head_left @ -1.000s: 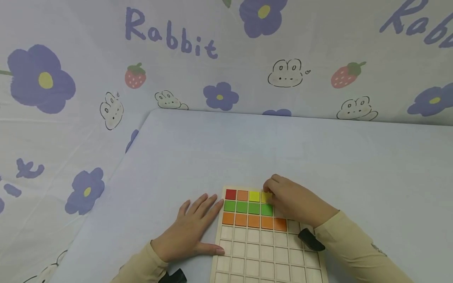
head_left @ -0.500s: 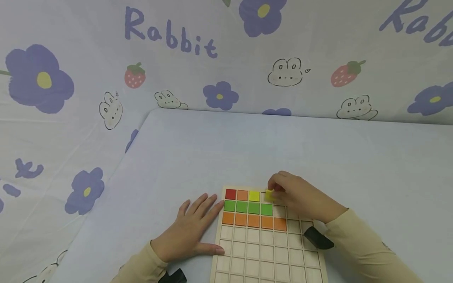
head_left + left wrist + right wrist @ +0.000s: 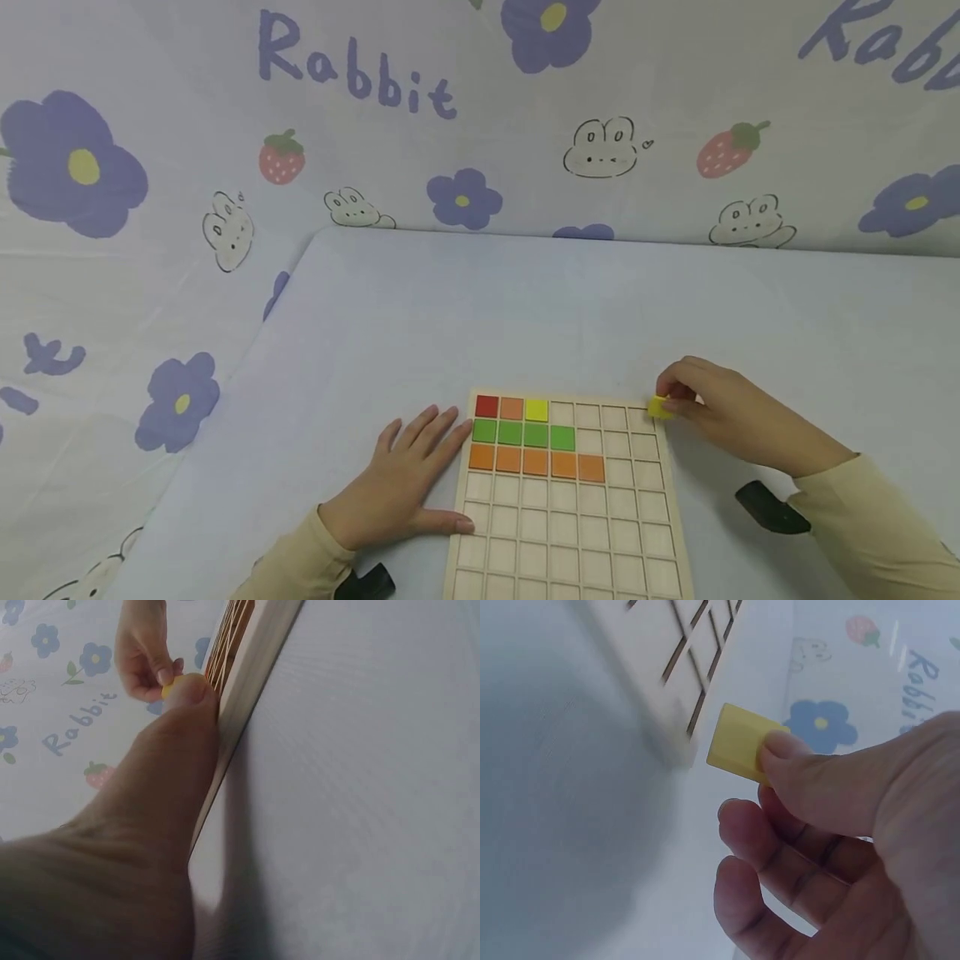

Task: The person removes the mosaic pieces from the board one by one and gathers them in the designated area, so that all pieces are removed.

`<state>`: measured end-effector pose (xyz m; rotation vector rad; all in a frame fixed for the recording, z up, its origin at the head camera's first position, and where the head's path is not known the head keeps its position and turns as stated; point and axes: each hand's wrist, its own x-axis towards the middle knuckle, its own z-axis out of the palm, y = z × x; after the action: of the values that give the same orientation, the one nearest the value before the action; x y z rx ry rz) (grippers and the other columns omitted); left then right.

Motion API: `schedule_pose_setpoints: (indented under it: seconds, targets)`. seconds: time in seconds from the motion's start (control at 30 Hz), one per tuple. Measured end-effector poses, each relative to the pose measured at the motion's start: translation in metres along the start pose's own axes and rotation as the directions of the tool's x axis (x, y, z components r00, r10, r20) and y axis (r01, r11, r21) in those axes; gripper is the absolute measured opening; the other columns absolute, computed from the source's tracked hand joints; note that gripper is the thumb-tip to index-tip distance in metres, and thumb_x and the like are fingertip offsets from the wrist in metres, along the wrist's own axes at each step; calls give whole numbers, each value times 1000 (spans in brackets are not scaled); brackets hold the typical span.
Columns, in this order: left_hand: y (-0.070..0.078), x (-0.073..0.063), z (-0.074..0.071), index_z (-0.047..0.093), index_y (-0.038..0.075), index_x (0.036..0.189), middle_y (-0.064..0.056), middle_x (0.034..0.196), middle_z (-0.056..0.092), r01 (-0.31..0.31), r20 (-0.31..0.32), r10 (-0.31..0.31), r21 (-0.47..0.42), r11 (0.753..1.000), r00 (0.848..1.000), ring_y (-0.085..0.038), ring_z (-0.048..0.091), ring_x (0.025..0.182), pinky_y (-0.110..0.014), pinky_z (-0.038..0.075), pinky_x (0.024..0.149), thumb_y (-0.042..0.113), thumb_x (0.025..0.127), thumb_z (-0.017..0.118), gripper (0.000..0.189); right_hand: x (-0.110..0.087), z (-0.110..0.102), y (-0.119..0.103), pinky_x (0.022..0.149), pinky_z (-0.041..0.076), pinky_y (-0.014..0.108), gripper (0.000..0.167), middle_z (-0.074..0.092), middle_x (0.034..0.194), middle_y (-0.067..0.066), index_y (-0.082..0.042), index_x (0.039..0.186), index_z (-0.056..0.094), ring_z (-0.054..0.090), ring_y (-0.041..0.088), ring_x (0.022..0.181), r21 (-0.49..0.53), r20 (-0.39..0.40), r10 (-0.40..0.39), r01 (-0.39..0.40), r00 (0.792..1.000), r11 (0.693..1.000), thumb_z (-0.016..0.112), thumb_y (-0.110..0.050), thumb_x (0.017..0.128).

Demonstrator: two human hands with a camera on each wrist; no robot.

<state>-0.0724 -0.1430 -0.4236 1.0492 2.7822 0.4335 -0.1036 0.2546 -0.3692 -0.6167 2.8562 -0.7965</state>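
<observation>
Between thumb and fingers, my right hand (image 3: 738,412) pinches a square yellow tile (image 3: 739,742) near the far right corner of a wooden grid board (image 3: 564,533). My left hand (image 3: 401,487) lies spread along the board's left edge, its thumb and index fingertip touching the rim. In the board's top row sit a red tile (image 3: 487,407), a salmon tile (image 3: 512,408) and another yellow tile (image 3: 536,410). Green tiles (image 3: 510,433) fill part of the second row, and several orange tiles (image 3: 535,462) part of the third.
A pale cloth (image 3: 450,317) covers the table under the board. Behind stands a fabric backdrop (image 3: 510,108) printed with flowers, rabbits and strawberries. Black wrist devices show at the left cuff (image 3: 367,582) and the right cuff (image 3: 772,508).
My right hand has lifted the yellow tile out of the top row's fourth square and carried it rightward to the board's far right corner. The left hand keeps its place.
</observation>
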Motion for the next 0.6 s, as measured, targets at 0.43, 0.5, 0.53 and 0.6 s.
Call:
schedule_pose_setpoints:
  seconds: [0.43, 0.5, 0.53, 0.6]
  targets:
    - [2, 1, -2, 16, 15, 155, -10, 160, 18, 13, 11, -13, 16, 1000, 1000, -33, 13, 147, -66, 14, 107, 74, 80, 54, 103, -33, -14, 44, 72, 46, 24, 13, 57, 92, -8, -14, 97, 59, 50, 2, 85, -39, 39, 95, -93, 995, 995, 67, -9, 88]
    - [2, 1, -2, 16, 15, 155, -10, 160, 18, 14, 16, -14, 12, 1000, 1000, -33, 13, 147, -66, 14, 107, 74, 80, 53, 103, -36, -13, 48, 73, 46, 24, 14, 58, 93, -8, -14, 98, 59, 50, 2, 85, -43, 38, 90, -89, 995, 995, 67, -7, 88]
    - [3, 1, -2, 17, 15, 155, -10, 160, 18, 15, 19, -15, 11, 1000, 1000, -34, 12, 147, -66, 14, 107, 74, 79, 53, 103, -37, -12, 51, 74, 46, 23, 15, 58, 93, -8, -14, 98, 59, 50, 1, 85, -48, 34, 87, -86, 996, 995, 67, -6, 87]
    - [4, 2, -2, 16, 15, 155, -10, 160, 17, 18, 28, -18, 5, 1000, 999, -33, 12, 147, -66, 13, 107, 74, 79, 53, 103, -38, -11, 55, 75, 46, 23, 16, 59, 94, -8, -14, 99, 60, 51, 1, 87, -51, 33, 88, -86, 996, 995, 67, -6, 87]
